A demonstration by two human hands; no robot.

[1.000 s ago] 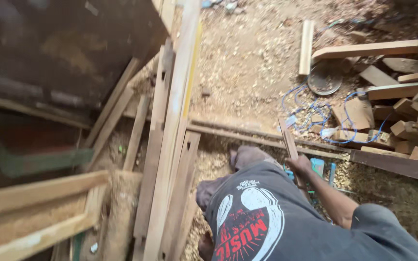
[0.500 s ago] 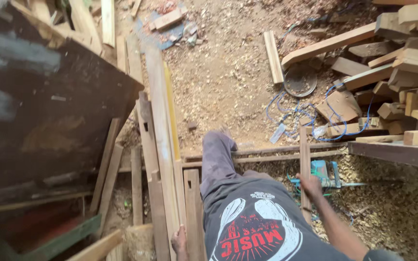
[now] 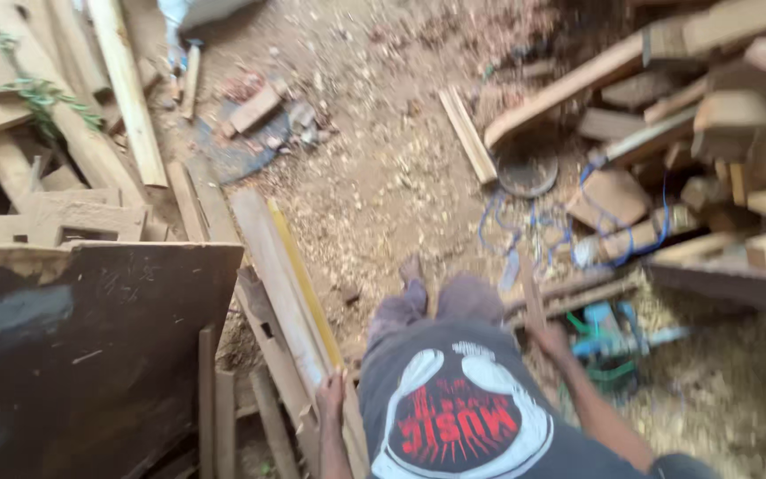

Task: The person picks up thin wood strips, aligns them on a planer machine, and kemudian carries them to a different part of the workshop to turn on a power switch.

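My left hand [image 3: 331, 401] is at the bottom centre, closed around the near end of a long pale plank with a yellow edge [image 3: 287, 282]. The plank runs away from me over the sawdust ground. My right hand [image 3: 550, 339] is to the right of my grey printed shirt [image 3: 454, 417]. It grips a thin wooden strip [image 3: 530, 288] that points up and away. My legs and a bare foot [image 3: 411, 268] show between the two hands.
A big dark board [image 3: 82, 355] fills the lower left. Loose planks [image 3: 126, 89] lie at the upper left. Wood offcuts [image 3: 720, 115] are heaped on the right, with a blue cable [image 3: 525, 222], a round disc [image 3: 527, 168] and a blue-green power tool [image 3: 613, 341] beside them.
The view has swung, so the dark board now sits lower left. My left hand has come into view on the plank's end. My right hand still holds the thin strip.
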